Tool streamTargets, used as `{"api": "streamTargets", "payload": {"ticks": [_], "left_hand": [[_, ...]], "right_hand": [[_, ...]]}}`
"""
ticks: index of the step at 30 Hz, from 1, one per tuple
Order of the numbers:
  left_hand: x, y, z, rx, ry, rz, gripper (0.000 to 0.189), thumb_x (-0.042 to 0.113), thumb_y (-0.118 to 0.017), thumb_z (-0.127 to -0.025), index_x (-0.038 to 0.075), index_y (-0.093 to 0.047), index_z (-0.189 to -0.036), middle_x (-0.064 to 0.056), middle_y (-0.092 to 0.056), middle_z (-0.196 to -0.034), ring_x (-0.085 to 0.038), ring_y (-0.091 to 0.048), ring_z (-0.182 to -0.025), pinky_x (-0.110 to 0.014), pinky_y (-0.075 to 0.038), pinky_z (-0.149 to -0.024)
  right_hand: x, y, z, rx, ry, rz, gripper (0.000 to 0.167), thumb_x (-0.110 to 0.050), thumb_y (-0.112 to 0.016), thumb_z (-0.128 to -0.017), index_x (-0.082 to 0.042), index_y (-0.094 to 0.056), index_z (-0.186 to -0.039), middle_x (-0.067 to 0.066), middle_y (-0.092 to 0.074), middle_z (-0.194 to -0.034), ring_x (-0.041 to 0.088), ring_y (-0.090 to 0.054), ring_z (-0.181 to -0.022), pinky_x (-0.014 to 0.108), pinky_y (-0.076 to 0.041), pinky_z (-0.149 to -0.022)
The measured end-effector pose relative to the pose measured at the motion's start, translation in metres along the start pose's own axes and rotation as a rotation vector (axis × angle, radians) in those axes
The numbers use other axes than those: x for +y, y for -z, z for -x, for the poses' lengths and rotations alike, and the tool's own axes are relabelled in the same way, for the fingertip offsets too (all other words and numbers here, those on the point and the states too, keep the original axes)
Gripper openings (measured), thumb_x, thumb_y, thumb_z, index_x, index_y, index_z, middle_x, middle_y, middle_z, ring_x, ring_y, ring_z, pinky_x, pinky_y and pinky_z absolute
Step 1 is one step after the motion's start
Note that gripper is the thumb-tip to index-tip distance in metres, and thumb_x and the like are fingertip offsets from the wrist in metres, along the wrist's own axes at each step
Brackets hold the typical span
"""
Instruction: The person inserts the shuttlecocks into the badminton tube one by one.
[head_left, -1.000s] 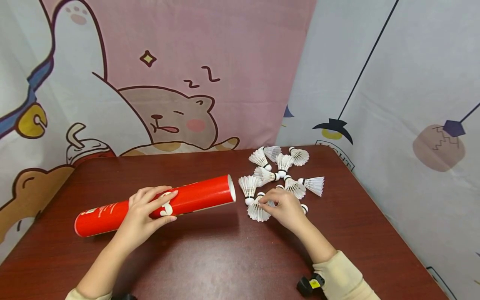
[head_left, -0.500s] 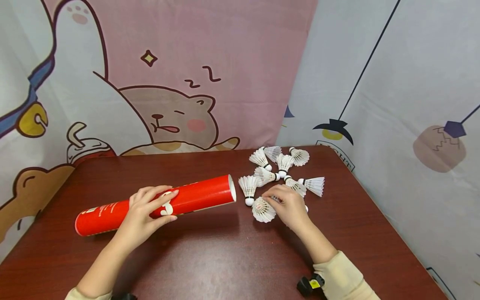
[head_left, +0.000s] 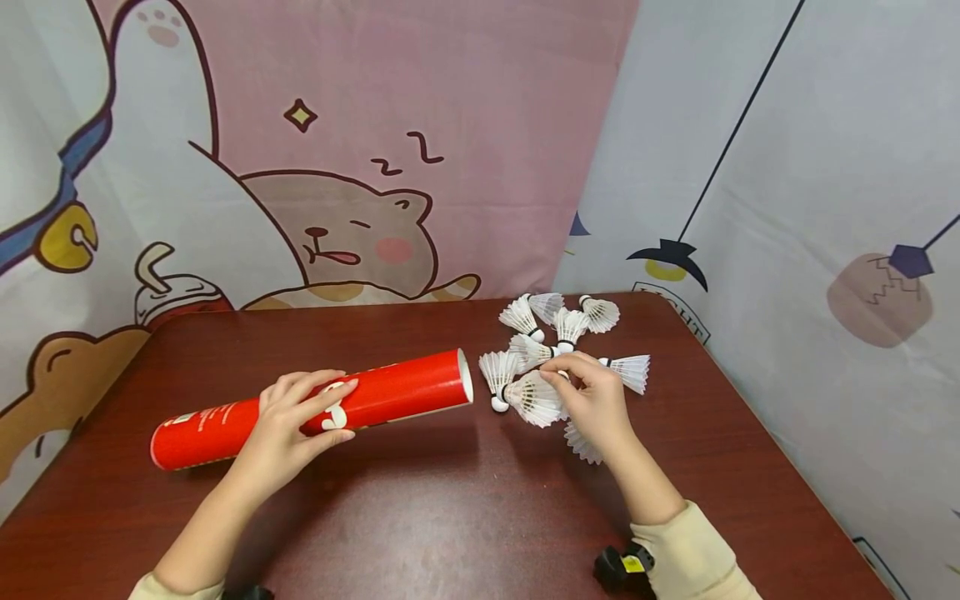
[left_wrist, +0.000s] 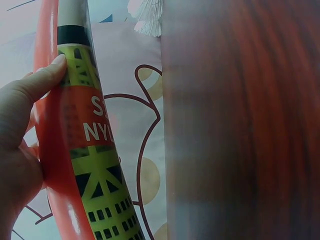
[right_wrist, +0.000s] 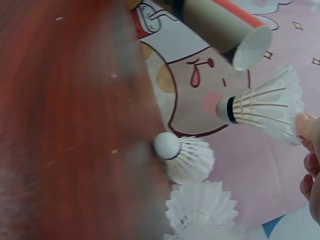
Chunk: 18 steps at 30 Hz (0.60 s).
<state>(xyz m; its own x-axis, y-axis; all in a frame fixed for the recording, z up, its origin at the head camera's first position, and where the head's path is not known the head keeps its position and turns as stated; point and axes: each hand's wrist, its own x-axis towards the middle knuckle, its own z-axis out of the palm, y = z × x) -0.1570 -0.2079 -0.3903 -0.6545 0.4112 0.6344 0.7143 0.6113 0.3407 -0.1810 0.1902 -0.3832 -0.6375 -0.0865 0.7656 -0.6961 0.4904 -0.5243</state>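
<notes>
I see the left hand (head_left: 288,421) gripping the red shuttlecock tube (head_left: 401,387); its inside I cannot make out. The right hand (head_left: 597,407) pinches one shuttlecock (head_left: 534,400) by its skirt, partly hiding a nearer shuttlecock (head_left: 581,444).

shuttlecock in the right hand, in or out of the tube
Out: the right hand pinches the shuttlecock by its feathers, cork apart from the tube.

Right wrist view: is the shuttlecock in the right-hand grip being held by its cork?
No, the right-hand grip pinches the shuttlecock at its feathered edge, with the cork at the opposite end.
</notes>
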Motion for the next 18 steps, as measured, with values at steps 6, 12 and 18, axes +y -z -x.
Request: {"api": "streamTargets", "payload": {"ticks": [6, 12, 18], "left_hand": [[0.000, 0.000, 0.000, -0.003, -0.001, 0.000, 0.068, 0.025, -0.088, -0.067, 0.020, -0.063, -0.130, -0.005, -0.055, -0.128, -0.026, -0.042, -0.114, -0.052, -0.025, -0.086], [0.000, 0.000, 0.000, 0.002, -0.005, 0.002, 0.060, 0.049, -0.072, -0.078, 0.020, -0.063, -0.129, -0.005, -0.056, -0.127, -0.026, -0.042, -0.114, -0.052, -0.025, -0.086], [0.001, 0.001, -0.001, -0.002, -0.006, 0.001, 0.070, 0.021, -0.089, -0.064, 0.021, -0.063, -0.130, -0.005, -0.056, -0.127, -0.027, -0.042, -0.114, -0.052, -0.025, -0.086]], "right_hand": [[-0.012, 0.005, -0.010, 0.050, -0.041, -0.059, 0.015, 0.013, -0.075, -0.073, 0.000, -0.072, -0.079, 0.007, -0.064, -0.071, 0.011, -0.041, -0.055, 0.020, -0.030, -0.048], [-0.040, 0.006, -0.021, 0.070, -0.072, -0.118, 0.013, 0.018, -0.072, -0.073, 0.007, -0.067, -0.077, 0.016, -0.063, -0.072, 0.015, -0.043, -0.056, 0.020, -0.031, -0.049], [-0.054, -0.001, -0.027, 0.089, -0.093, -0.181, 0.011, 0.018, -0.071, -0.074, 0.009, -0.068, -0.078, 0.018, -0.063, -0.072, 0.012, -0.044, -0.057, 0.020, -0.033, -0.051]]}}
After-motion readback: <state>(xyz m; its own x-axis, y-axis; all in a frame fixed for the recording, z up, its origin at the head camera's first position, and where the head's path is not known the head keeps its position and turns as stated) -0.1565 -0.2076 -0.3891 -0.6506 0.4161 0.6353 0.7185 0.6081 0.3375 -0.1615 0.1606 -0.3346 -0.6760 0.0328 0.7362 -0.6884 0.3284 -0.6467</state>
